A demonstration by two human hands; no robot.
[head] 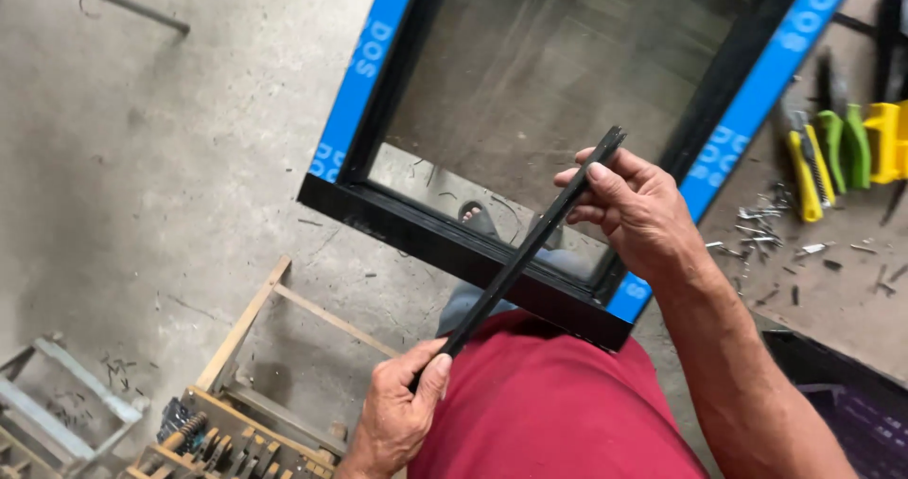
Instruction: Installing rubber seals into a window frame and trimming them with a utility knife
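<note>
black strip (525, 252) between left hand (397, 408), right hand (638, 205)

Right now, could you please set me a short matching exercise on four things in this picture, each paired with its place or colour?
Things:
1. black strip
2. window frame
3. pliers
4. wooden rack

Places or colours:
A. lower left, on the concrete floor
B. held at both ends by the left hand and right hand
C. edged with blue protective tape
D. green and yellow handles, at the right

Pairs: 1-B, 2-C, 3-D, 4-A
</note>
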